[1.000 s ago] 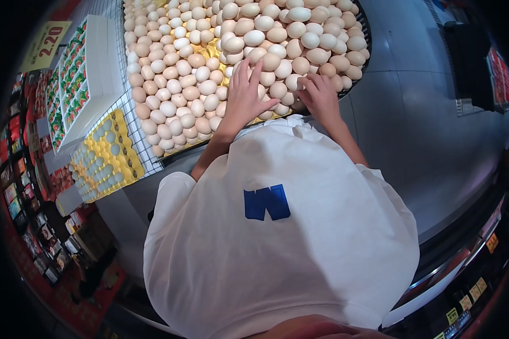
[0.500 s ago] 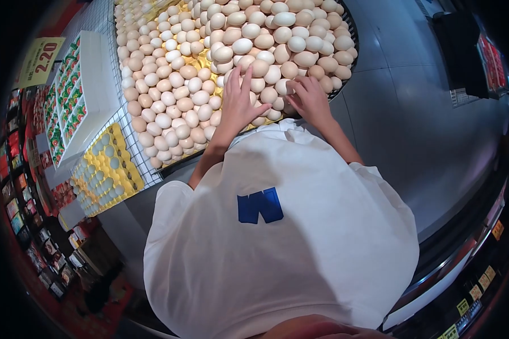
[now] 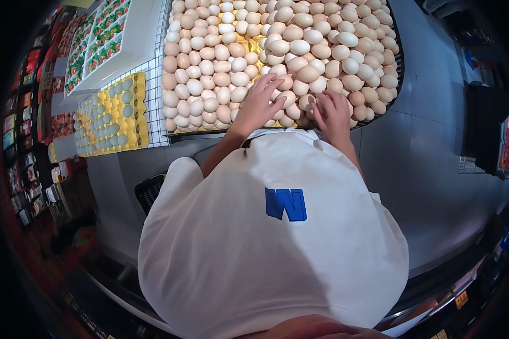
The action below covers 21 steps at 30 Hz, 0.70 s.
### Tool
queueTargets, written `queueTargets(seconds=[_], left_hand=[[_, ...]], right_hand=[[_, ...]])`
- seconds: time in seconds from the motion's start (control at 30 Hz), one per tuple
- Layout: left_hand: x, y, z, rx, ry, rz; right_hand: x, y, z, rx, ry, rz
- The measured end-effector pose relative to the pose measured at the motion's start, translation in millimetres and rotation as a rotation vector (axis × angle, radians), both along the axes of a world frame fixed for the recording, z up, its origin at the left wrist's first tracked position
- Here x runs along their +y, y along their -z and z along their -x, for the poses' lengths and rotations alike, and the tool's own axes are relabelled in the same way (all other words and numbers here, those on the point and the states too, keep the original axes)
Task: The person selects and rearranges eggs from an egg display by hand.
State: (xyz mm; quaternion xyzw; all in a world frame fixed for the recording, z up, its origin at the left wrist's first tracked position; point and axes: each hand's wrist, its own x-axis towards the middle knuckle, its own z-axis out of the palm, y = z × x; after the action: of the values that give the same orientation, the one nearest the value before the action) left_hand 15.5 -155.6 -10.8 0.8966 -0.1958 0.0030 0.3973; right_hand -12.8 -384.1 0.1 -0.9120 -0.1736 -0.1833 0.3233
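A large heap of brown and cream eggs [image 3: 308, 73] fills the right part of the display. My left hand [image 3: 257, 104] reaches over its near left edge, fingers and thumb spread, fingertips against eggs in the heap. To its right, my right hand [image 3: 335, 116] rests at the near edge with fingers bent and parted, their tips beside a brown egg [image 3: 306, 102]. Neither hand has an egg lifted off the pile. Left of the heap, more eggs stand in close rows [image 3: 207, 68], with yellow egg tray [image 3: 254, 46] showing between the two groups.
A yellow tray with pale bluish eggs [image 3: 112, 116] lies on white wire mesh [image 3: 155, 107] at left. Behind it is a white box of green-and-red packs [image 3: 99, 42]. A black rim [image 3: 400, 62] bounds the heap; a dark basket [image 3: 148, 193] sits low at left.
The view has turned, so the display appears farther right and higher. My right hand's fingers have shifted along the heap's near edge; my left hand remains spread over the eggs.
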Motion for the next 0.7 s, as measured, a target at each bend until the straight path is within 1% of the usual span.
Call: queueTargets(seconds=[0.07, 0.17, 0.2, 0.27, 0.37, 0.43, 0.5, 0.57, 0.63, 0.7], left_hand=[[9.3, -2.3, 4.9, -0.003, -0.061, 0.104], [24.4, 2.0, 12.1, -0.029, -0.108, 0.073], [27.7, 4.3, 15.5, -0.030, -0.111, 0.074], [32.4, 7.1, 21.4, 0.024, -0.112, 0.168], [36.8, 4.4, 29.6, 0.074, -0.124, 0.173], [38.7, 6.2, 31.1, 0.057, -0.134, 0.158], [38.4, 5.8, 31.6, 0.043, -0.146, 0.145], [37.1, 2.2, 29.9, -0.011, -0.123, 0.072], [37.0, 1.8, 28.8, -0.009, -0.115, 0.074], [37.7, 2.4, 27.6, -0.012, -0.104, 0.074]], right_hand=[[0.9, 0.6, -9.2, -0.010, 0.045, 0.005], [4.3, -6.3, -29.9, -0.033, 0.102, 0.034], [5.2, -7.4, -36.3, -0.029, 0.075, 0.021], [9.5, -7.5, -47.1, -0.016, 0.062, 0.041], [15.6, -6.3, -59.6, -0.008, 0.030, 0.083], [17.4, -1.7, -64.2, 0.065, -0.018, 0.137], [17.9, -1.2, -65.5, 0.043, -0.038, 0.147], [17.8, -4.3, -65.2, 0.022, -0.057, 0.159], [17.4, -11.7, -64.7, 0.095, -0.055, 0.160], [15.6, -7.8, -67.3, 0.096, -0.068, 0.156]])
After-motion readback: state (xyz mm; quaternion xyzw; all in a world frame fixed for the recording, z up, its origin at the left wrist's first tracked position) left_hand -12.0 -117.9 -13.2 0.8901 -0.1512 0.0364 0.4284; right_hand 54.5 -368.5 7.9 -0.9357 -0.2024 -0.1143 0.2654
